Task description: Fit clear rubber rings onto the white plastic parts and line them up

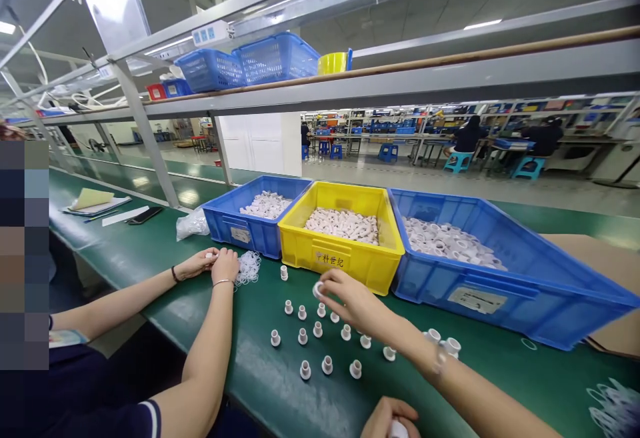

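My right hand reaches left across the bench, pinching a small white flanged plastic sleeve between thumb and fingertips. It is above several similar sleeves that stand upright in loose rows, flanges down. Part of those rows is hidden by my forearm. At the bottom edge, my left hand curls around another white plastic piece, which is partly cut off by the frame. Two larger white pieces stand beyond my right wrist.
A yellow bin stands between a blue bin and a longer blue bin, all holding white parts. At left, a co-worker's hands work beside a pile of clear rings. More rings lie at right. A shelf crosses overhead.
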`<state>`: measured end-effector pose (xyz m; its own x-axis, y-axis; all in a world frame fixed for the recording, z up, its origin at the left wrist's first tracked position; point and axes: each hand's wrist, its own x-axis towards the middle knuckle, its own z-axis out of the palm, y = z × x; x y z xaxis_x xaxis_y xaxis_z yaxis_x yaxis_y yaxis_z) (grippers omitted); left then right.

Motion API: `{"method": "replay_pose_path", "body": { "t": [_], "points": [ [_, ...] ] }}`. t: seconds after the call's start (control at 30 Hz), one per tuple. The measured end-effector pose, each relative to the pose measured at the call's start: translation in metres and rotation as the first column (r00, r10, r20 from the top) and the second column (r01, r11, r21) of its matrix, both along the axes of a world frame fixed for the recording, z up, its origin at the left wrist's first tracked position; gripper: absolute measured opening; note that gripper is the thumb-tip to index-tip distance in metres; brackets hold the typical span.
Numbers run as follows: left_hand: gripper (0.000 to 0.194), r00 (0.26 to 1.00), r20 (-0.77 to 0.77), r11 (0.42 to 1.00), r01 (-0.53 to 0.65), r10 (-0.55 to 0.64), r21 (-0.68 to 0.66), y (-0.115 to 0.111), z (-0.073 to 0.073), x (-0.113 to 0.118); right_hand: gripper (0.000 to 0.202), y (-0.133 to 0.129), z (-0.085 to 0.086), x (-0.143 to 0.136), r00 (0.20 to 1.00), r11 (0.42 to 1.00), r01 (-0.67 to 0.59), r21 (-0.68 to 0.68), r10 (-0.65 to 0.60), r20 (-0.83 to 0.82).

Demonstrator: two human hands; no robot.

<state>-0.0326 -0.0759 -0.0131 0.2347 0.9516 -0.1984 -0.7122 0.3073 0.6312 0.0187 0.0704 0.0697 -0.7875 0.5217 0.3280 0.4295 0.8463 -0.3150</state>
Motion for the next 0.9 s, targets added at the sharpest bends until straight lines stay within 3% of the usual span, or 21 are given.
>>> {"method": "replay_pose_path", "body": {
  "t": [0.07,0.17,0.3,0.4,0.47,0.53,0.6,0.7,0.8,0.9],
  "points": [
    [0.034,0.998,0.02,0.998,-0.053,0.053,0.016,0.013,0.021,-0.048,0.009,0.031,-0.009,-0.043,1.0,1.0,0.008,0.025,-0.008,0.01],
    [0.036,0.984,0.048,0.984,-0.174,0.172,0.039,0.045,0.055,-0.142,0.007,0.06,-0.025,-0.095,0.999,0.999,0.019,0.05,-0.02,0.032],
    [0.027,0.955,0.073,0.955,-0.292,0.288,0.057,0.085,0.092,-0.255,0.01,0.073,-0.043,-0.13,0.993,0.995,0.072,0.071,-0.078,0.084],
    [0.014,0.941,0.081,0.941,-0.333,0.328,0.059,0.098,0.105,-0.301,0.012,0.074,-0.05,-0.137,0.986,0.991,0.109,0.077,-0.118,0.12],
    [0.015,0.938,0.086,0.938,-0.341,0.335,0.061,0.097,0.106,-0.308,0.01,0.072,-0.05,-0.135,0.985,0.991,0.111,0.077,-0.12,0.127],
    [0.022,0.945,0.088,0.945,-0.32,0.315,0.059,0.091,0.099,-0.294,0.007,0.066,-0.045,-0.126,0.988,0.992,0.101,0.073,-0.109,0.111],
    [0.024,0.963,0.084,0.964,-0.262,0.257,0.049,0.08,0.084,-0.257,0.006,0.056,-0.034,-0.106,0.992,0.993,0.099,0.066,-0.103,0.07],
    [0.028,0.991,0.07,0.993,-0.12,0.118,0.016,0.056,0.047,-0.172,0.009,0.03,-0.007,-0.053,0.993,0.992,0.118,0.046,-0.118,-0.016],
    [0.028,0.997,0.068,1.0,0.03,-0.029,-0.009,0.027,0.008,-0.08,0.013,-0.008,0.023,0.02,0.988,0.994,0.112,-0.01,-0.113,-0.102],
    [0.028,0.988,0.073,0.99,0.139,-0.138,-0.014,0.004,-0.026,-0.011,0.017,-0.048,0.04,0.096,0.98,0.981,0.177,-0.076,-0.183,-0.08]
  ]
}}
